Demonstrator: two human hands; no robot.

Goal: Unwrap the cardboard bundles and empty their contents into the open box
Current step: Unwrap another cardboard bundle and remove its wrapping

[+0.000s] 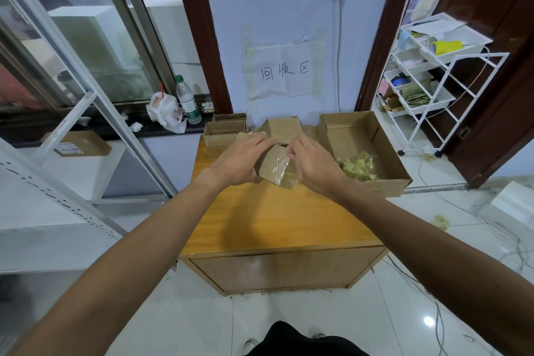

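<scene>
A person is standing at a low wooden cabinet, both bare arms reaching forward over its surface (277, 220). The left hand (245, 159) is holding a cardboard bundle (271, 163) from its left side; its grip is wrapping the bundle, with the fingers lying across the top and the thumb tucking underneath. The right hand (315, 165) is meeting the bundle from the right, its grip pinching at the upper right edge, where clear tape (281, 167) is shining across the cardboard. The bundle is sitting between the two hands, over the far middle of the surface; whether it is touching the wood cannot be told.

Just to the right of the right hand, an open box (387, 150) is resting on the right rear corner of the surface, partly overhanging the edge. A heap of pale yellow-green scraps (358, 166) is lying inside it near the front. Behind the hands, a folded piece of cardboard (284, 127) is standing against the wall, and small cardboard boxes (224, 131) are sitting at the rear left corner.

A paper sign (284, 71) with handwritten characters is hanging taped to the wall above. On a dark ledge to the left, a plastic bottle (187, 100) is standing beside a white plastic bag (164, 113). A white wire cart (433, 72) is standing on the right.
</scene>
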